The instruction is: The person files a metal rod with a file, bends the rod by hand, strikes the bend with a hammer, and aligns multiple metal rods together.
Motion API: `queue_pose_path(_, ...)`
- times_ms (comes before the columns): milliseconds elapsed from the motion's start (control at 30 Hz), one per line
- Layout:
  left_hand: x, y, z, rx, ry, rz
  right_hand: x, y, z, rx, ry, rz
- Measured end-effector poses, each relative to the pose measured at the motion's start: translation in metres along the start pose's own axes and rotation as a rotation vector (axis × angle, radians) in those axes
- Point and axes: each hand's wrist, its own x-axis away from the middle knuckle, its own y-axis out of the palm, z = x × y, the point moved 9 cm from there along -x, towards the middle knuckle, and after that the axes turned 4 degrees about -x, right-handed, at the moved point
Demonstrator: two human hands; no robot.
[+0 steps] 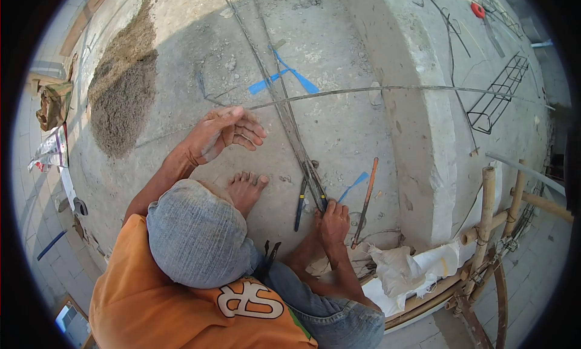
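Note:
My left hand (229,133) is raised over the floor, its fingers loosely bent and apart, with nothing in it. Low by my feet, my right hand (334,225) is closed around one dark-blue handle of pincers (300,205); the other handle is spread to the left. Long thin steel bars (293,133) run from the top of the view down between the handles, their near ends close to my right hand. A single bar (339,94) crosses them. Blue strips (302,81) lie around the bars, and an orange-brown rod (365,202) is right of my hand.
A sand heap (124,89) lies at the left. On the raised concrete ledge (445,167) are a wire rebar cage (499,92) and a red tape measure (477,10). Bamboo poles (486,198) and a torn white sack (399,267) stand near the lower right edge.

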Motion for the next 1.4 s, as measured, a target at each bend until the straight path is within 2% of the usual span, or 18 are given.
queue_pose_path(67,0.006,-0.006,-0.037,-0.077,-0.154,0.022,0.000,0.009,0.001,0.016,-0.011,0.024)
queue_pose_path(100,0.005,-0.009,-0.049,-0.079,-0.145,0.027,0.000,0.009,0.000,0.031,-0.016,0.045)
queue_pose_path(167,0.004,-0.025,-0.083,-0.176,-0.301,0.144,0.002,0.005,0.007,-0.043,0.015,0.057)
queue_pose_path(300,-0.001,-0.025,-0.111,-0.167,-0.394,0.162,-0.003,-0.017,0.032,-0.314,0.097,0.105)
queue_pose_path(433,-0.018,-0.017,-0.130,-0.190,-0.467,0.153,-0.004,-0.016,0.031,-0.329,0.098,0.071)
queue_pose_path(467,-0.020,-0.018,-0.133,-0.173,-0.482,0.171,-0.003,-0.013,0.030,-0.438,0.137,0.029)
queue_pose_path(600,-0.015,-0.012,-0.114,-0.245,-0.453,0.137,0.002,-0.030,0.023,-0.734,0.266,0.018)
queue_pose_path(667,-0.001,0.013,-0.083,-0.272,-0.383,-0.078,0.006,-0.034,0.022,-0.741,0.207,0.088)
queue_pose_path(700,0.003,0.011,-0.066,-0.283,-0.373,-0.070,0.011,-0.039,0.023,-0.740,0.176,0.159)
queue_pose_path(767,0.011,0.002,-0.013,-0.246,-0.107,-0.015,0.018,-0.034,0.030,-0.749,0.161,0.150)
queue_pose_path(833,0.010,-0.033,0.038,-0.138,0.080,0.200,0.024,-0.034,0.037,-0.748,0.144,0.141)
queue_pose_path(900,-0.006,-0.081,0.065,-0.189,0.147,0.375,0.023,-0.047,0.034,-0.748,0.058,0.154)
queue_pose_path(967,-0.036,-0.106,0.073,-0.277,0.071,0.530,0.019,-0.064,0.028,-0.795,0.045,0.166)
queue_pose_path(1000,-0.062,-0.117,0.067,-0.229,0.009,0.518,0.019,-0.068,0.027,-0.840,0.055,0.172)
queue_pose_path(1067,-0.114,-0.135,0.041,-0.174,-0.050,0.488,0.018,-0.070,0.028,-0.823,0.061,0.171)
queue_pose_path(1133,-0.162,-0.123,0.013,0.065,-0.116,0.275,0.017,-0.070,0.030,-0.803,0.070,0.179)
queue_pose_path(1233,-0.179,-0.089,-0.005,0.276,-0.181,0.264,0.019,-0.063,0.033,-0.760,0.111,0.229)
queue_pose_path(1400,-0.198,-0.080,-0.012,0.203,-0.130,0.346,0.017,-0.047,0.037,-0.784,0.111,0.211)
